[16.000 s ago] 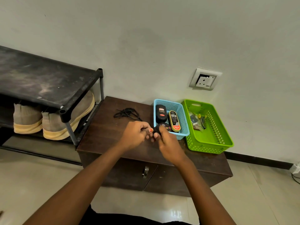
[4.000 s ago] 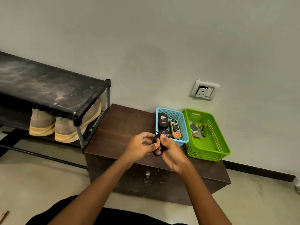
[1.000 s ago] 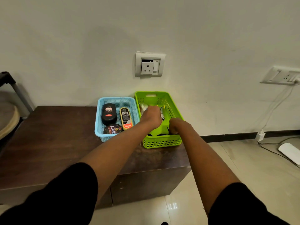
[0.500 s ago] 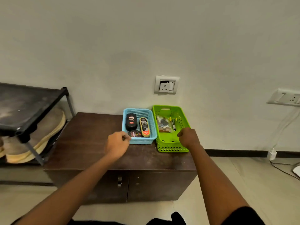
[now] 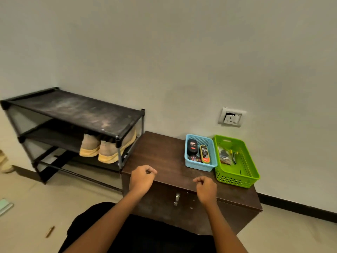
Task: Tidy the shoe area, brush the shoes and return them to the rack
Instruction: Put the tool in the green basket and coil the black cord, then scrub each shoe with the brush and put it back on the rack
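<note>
Both hands hovered over the front edge of the table (image 5: 164, 154), each loosely clenched with its fingers curled into the palm and holding nothing. The left hand (image 5: 142, 178) was near the table's front left corner, and the right hand (image 5: 206, 189) was further right, with a gap of dark wood between them. The shoes (image 5: 109, 152), a tan pair with yellow soles, stood side by side at the right end of the rack's (image 5: 73, 110) middle shelf, the right shoe close against the front corner post. The rack stood just beside the table's left side, its dusty top shelf higher than the tabletop, and the rest of the middle shelf stretched away to the left of the shoes. At the back right of the table a blue basket (image 5: 199, 167) and a green basket (image 5: 237, 178) sat touching along their long sides, the green one ending near the table's right edge. In the blue basket lay a black bottle (image 5: 192, 147), a yellow tube (image 5: 204, 154) and a round tin (image 5: 194, 158); the green one held a few items too small to tell. A broad stretch of tabletop ran from the left edge to the blue basket, and a narrower strip ran between the baskets and the front edge. A metal latch (image 5: 176, 199) hung on the table's front between the hands. A wall socket (image 5: 230, 117) was set above the baskets, and the floor (image 5: 36, 198) spread out in front of the rack.
</note>
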### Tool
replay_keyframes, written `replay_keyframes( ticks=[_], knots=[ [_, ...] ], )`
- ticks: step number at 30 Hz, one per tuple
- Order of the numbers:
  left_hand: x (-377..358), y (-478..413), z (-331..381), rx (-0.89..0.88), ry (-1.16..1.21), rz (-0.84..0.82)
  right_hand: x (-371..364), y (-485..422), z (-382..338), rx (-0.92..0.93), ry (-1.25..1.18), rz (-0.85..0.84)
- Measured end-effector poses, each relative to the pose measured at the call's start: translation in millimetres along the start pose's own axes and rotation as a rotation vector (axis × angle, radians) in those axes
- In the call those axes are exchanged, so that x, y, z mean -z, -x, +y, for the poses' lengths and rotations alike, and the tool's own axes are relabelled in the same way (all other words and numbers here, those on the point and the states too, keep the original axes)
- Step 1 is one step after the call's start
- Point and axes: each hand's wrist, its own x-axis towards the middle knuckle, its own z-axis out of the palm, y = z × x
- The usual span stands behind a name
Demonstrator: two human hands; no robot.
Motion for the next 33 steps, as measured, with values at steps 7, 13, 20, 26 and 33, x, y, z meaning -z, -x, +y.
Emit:
replay_keyframes(
  ticks=[7,13,20,26,33],
  knots=[
    [61,31,-29,0.175,0.153,0.116,-38,27,-61,0.105,-0.043,-0.154],
    [87,53,-65,0.309,0.302,0.25,-75,39,-114,0.215,-0.1,-0.288],
    [94,23,-75,0.426,0.558,0.415,-138,29,-147,0.298,-0.068,-0.468],
    [106,-30,-81,0.484,0.614,0.551,-191,0,-198,0.477,0.115,-0.616],
    [103,-54,-89,0.664,0.749,0.674,-252,-6,-251,0.513,0.22,-0.647]
  ],
)
